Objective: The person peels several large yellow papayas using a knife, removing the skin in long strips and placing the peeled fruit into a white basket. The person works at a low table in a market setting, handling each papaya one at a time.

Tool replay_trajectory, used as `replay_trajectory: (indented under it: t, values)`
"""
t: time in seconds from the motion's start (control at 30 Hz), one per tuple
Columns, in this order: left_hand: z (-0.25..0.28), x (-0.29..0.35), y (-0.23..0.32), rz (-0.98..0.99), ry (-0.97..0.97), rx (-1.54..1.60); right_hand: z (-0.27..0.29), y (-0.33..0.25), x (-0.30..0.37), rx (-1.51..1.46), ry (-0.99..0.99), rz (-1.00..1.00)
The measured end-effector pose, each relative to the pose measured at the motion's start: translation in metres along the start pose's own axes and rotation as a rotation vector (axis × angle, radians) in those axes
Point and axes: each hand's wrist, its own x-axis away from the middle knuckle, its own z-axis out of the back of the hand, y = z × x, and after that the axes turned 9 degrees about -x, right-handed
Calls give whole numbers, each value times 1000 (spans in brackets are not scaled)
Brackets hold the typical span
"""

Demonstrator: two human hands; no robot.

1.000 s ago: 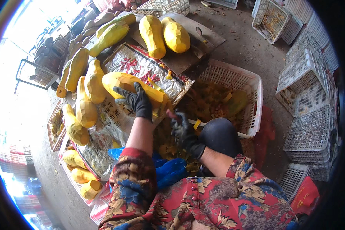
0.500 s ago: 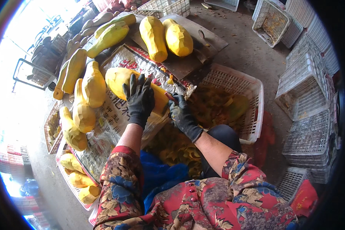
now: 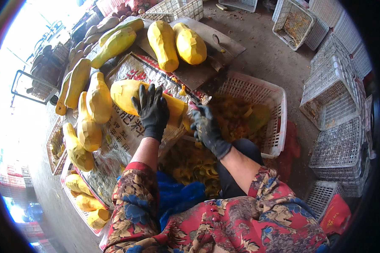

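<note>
A yellow peeled squash (image 3: 123, 96) lies crosswise on a printed sack (image 3: 133, 126) spread over the work surface. My left hand (image 3: 153, 111), in a dark glove, presses down on its middle with fingers curved over it, holding it. Just off the squash's right end, my right hand (image 3: 210, 131), also gloved, is closed round a small red-handled peeling tool (image 3: 193, 105); the blade cannot be made out. Below the hands, peelings (image 3: 198, 170) lie in a heap, and more fill the white plastic crate (image 3: 278, 122) at the right.
Several peeled squashes (image 3: 99, 99) line the left side. Two more squashes (image 3: 190, 44) rest on a dark board (image 3: 223, 38) at the far side. A crate of squashes (image 3: 74, 200) stands lower left. White crates (image 3: 333, 143) are stacked along the right.
My right hand has moved slightly right and down, away from the squash's end, with the tool still in it. My left hand stays on the squash. The whole view has shifted a little.
</note>
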Motion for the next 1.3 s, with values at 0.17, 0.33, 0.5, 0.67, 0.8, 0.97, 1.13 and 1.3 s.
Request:
replay_trajectory:
  t: [0.17, 0.33, 0.5, 0.67, 0.8, 0.97, 1.13, 1.3]
  values:
    - [0, 1, -2, -26, 11, 9, 1, 4, -48, 43, -186, -136]
    - [-2, -5, 0, -2, 5, 27, -5, 25, 30, -187, -48, -365]
    - [-5, -12, 7, -18, 13, -35, -3, 4, 34, 34, 54, -170]
    - [-4, -12, 8, -8, 42, -17, -3, -10, -33, -17, 156, -261]
    - [-6, -15, 8, -11, 62, 42, -13, 18, -9, 150, 148, -175]
    - [-9, -29, 14, -27, 2, -37, -1, 20, 26, -378, -5, -266]
    - [-10, -33, 16, -19, -19, -22, 2, 5, -39, 193, -70, 135]
    - [-14, -36, 16, -49, -30, -49, 6, 47, -30, 963, 108, 744]
